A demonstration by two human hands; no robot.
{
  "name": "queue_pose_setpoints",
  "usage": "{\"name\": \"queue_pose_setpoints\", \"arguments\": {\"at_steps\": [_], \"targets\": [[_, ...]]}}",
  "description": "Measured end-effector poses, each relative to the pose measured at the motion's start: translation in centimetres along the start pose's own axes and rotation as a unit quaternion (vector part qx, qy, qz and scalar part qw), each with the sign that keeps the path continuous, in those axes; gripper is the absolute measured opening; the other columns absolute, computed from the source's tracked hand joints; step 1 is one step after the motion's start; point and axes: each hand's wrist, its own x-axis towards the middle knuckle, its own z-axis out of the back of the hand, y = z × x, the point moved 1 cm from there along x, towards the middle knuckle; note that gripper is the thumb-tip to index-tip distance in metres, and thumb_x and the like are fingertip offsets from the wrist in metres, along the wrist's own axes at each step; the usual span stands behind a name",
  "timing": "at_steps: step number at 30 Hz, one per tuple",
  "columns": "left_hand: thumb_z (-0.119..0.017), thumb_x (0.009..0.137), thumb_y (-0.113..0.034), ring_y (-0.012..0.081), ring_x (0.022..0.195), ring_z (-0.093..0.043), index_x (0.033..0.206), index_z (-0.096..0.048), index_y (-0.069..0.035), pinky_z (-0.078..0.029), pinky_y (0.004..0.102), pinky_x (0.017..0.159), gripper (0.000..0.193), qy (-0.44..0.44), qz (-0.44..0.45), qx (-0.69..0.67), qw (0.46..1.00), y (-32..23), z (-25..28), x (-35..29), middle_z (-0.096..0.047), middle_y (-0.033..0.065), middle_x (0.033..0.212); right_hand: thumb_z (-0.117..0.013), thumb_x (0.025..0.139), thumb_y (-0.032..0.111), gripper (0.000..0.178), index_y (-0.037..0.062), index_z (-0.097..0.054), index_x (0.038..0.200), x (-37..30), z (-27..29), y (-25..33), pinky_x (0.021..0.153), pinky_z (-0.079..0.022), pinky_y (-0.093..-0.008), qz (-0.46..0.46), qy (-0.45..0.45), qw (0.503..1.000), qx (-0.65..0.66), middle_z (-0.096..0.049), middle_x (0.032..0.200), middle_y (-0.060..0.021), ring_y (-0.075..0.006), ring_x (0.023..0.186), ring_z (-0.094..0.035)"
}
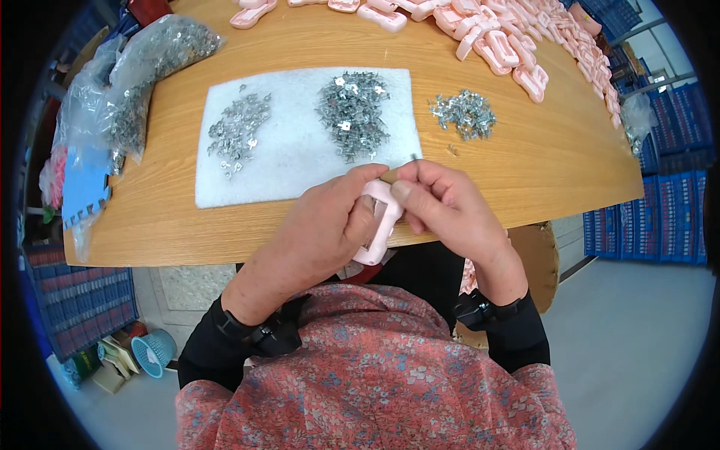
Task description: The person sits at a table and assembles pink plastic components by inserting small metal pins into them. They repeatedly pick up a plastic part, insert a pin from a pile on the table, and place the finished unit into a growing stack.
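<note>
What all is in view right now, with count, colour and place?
Held case: one, pale pink, in left hand
Small piece: one, brown, at right hand
Other cases: too many to count, pink, table's far and right side
Metal parts: three piles, silver, two on mat, one right of it
Mat: one, white, on table
Table: one, wood-brown, centre
Bags: several, clear, mostly left, metal parts inside
Foam piece: one, blue, table's left edge
Bins: many, blue, both sides
Basket: one, light blue, floor lower left
Floral garment: one, reddish, torso
Wrist straps: two, black, wrists
Left hand: one, bare, centre
Right hand: one, bare, beside it
</note>
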Motion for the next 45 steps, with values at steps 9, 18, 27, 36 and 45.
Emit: {"name": "queue_pose_setpoints", "arguments": {"at_steps": [9, 18, 27, 36, 45], "targets": [[-0.049, 0.102, -0.035, 0.0135, 0.059, -0.049, 0.136, -0.047, -0.004, -0.039, 0.0274, 0.052, 0.046, 0.073, 0.226, -0.611, 0.755, 0.3, -0.8, -0.2, -0.055, 0.0053, 0.084, -0.069, 0.093, 0.014, 0.027, -0.0014, -0.062, 0.114, 0.0, 0.2, -1.9, 0.064, -0.04, -0.0175, 0.123, -0.047, 0.991, 0.001, -0.057, 0.081, 0.0058, -0.0001, 0.071, -0.047], [-0.047, 0.102, -0.038, 0.0137, 0.056, -0.045, 0.134, -0.048, -0.008, -0.036, 0.0274, 0.052, 0.044, 0.157, 0.231, -0.681, 0.677, 0.6, -1.1, -0.8, -0.058, 0.0096, 0.089, -0.076, 0.087, 0.014, 0.018, -0.0001, -0.07, 0.095, 0.5, 1.1, -1.4, 0.062, -0.039, -0.0181, 0.075, -0.004, 0.997, 0.003, -0.054, 0.073, 0.009, -0.0009, 0.07, -0.047], [-0.042, 0.104, -0.034, 0.0113, 0.054, -0.042, 0.135, -0.048, -0.01, -0.03, 0.025, 0.048, 0.04, 0.195, 0.2, -0.728, 0.626, -0.5, -1.5, -0.2, -0.059, 0.011, 0.089, -0.069, 0.094, 0.014, 0.028, 0.0002, -0.063, 0.118, -0.5, 1.4, -2.1, 0.073, -0.047, -0.0192, 0.093, -0.027, 0.992, 0.08, -0.063, 0.088, 0.0044, -0.0019, 0.079, -0.055], [-0.04, 0.105, -0.034, 0.0215, 0.074, -0.068, 0.142, -0.042, -0.006, -0.054, 0.0296, 0.064, 0.046, 0.248, 0.223, -0.639, 0.693, -1.1, -2.8, 0.7, -0.067, 0.0183, 0.108, -0.069, 0.094, 0.016, 0.027, 0.0005, -0.064, 0.116, -3.4, 2.7, -2.1, 0.064, -0.046, -0.0168, 0.044, 0.001, 0.986, 0.161, -0.065, 0.09, 0.0026, -0.0014, 0.072, -0.055], [-0.038, 0.105, -0.021, 0.0229, 0.089, -0.07, 0.147, -0.035, -0.004, -0.059, 0.0325, 0.079, 0.045, 0.218, 0.282, -0.456, 0.815, -3.5, -1.6, 0.1, -0.067, 0.0195, 0.111, -0.067, 0.093, 0.023, 0.022, 0.0041, -0.066, 0.104, -14.3, 12.1, -8.3, 0.057, -0.039, -0.0165, -0.01, -0.262, 0.965, 0.02, -0.057, 0.081, 0.0051, -0.002, 0.066, -0.05]]}}
